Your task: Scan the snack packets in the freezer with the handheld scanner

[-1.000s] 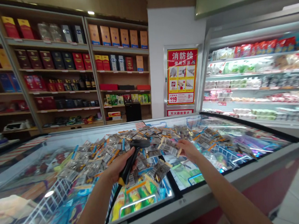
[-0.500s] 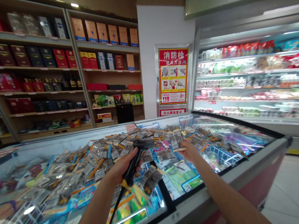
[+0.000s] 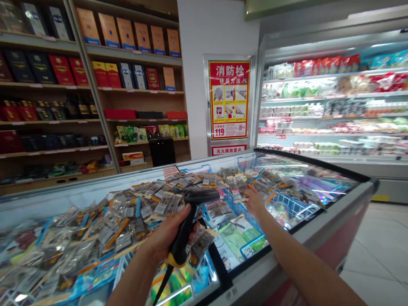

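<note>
A black and yellow barcode scanner (image 3: pixel 184 232) is gripped in my left hand (image 3: pixel 166 234), its head pointing right and its cord running down. Just below and right of those fingers is a clear snack packet (image 3: pixel 200 244); I cannot tell whether they touch it. My right hand (image 3: pixel 254 201) is closed on the edge of another small clear packet (image 3: pixel 237 183), in front of the scanner head. Many similar packets (image 3: pixel 124 216) with orange and blue edges lie heaped over the freezer's glass top, around and left of my hands.
The chest freezer (image 3: pixel 249 274) has a raised rim and a dark frame bar between its lids. Blue wire baskets (image 3: pixel 295 207) and bagged goods show through the glass. Behind stand shelves of boxes (image 3: pixel 124 32), a red fire-hydrant sign (image 3: pixel 230 99) and a lit refrigerated display (image 3: pixel 327 101).
The view has turned slightly to the right, so the shelves shift left. The scanner head has moved a little toward the packet in my right hand. Both hands keep their hold.
</note>
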A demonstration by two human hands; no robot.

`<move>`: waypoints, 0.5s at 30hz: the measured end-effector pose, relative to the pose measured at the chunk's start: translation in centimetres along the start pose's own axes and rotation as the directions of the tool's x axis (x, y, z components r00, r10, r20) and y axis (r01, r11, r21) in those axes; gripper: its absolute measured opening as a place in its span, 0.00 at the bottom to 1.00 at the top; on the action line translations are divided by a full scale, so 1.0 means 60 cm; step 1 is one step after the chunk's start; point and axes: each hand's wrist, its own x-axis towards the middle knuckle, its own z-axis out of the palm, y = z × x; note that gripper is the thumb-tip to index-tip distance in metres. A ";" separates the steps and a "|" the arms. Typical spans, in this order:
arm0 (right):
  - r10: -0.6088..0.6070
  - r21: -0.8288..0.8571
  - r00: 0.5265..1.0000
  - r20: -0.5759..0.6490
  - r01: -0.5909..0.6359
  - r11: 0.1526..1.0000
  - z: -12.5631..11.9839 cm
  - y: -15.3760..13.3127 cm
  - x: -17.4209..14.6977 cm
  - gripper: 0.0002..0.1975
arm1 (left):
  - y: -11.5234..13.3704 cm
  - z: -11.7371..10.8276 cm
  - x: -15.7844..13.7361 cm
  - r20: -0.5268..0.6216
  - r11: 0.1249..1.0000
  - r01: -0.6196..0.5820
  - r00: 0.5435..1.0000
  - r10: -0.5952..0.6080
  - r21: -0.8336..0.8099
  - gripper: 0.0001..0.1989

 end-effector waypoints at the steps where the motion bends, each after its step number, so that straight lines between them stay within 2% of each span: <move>1: -0.002 -0.014 1.000 0.001 0.002 1.000 0.001 0.000 0.000 0.16 | -0.001 0.000 0.000 -0.003 1.000 -0.005 1.000 0.005 0.010 0.19; 7: 0.034 0.045 0.999 -0.012 -0.034 0.998 0.002 0.000 -0.002 0.17 | 0.000 -0.003 0.005 0.002 0.999 -0.030 1.000 0.030 0.026 0.18; 12: 0.049 0.044 0.998 -0.042 -0.047 0.998 0.000 -0.005 -0.008 0.19 | 0.021 0.005 0.026 0.007 0.997 -0.070 0.998 0.069 0.019 0.17; 15: 0.043 0.034 0.999 -0.022 -0.042 0.999 -0.002 -0.008 -0.009 0.18 | 0.029 0.009 0.036 0.052 0.998 -0.066 0.997 0.065 0.021 0.16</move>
